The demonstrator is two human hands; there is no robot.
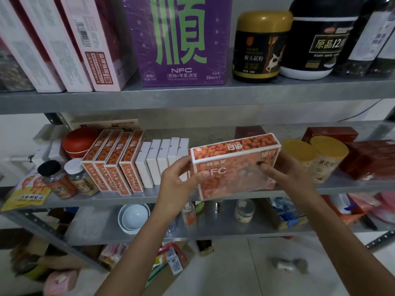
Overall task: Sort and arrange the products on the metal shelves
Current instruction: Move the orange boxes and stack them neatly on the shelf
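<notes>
Both hands hold an orange box (235, 167) in front of the middle shelf (352, 186): the left hand (179, 178) pinches its left edge, the right hand (280, 171) curls round its right end. Left of the left hand, white boxes (162, 161) and four matching orange boxes (115, 161) stand in a row.

Stockroom (product-laden metal shelves (192, 97))

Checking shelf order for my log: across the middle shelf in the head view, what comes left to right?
Yellow pouch, black-capped bottle, white-capped bottle, four standing orange boxes, white boxes, held orange box, yellow-lidded jars, dark red boxes.
</notes>
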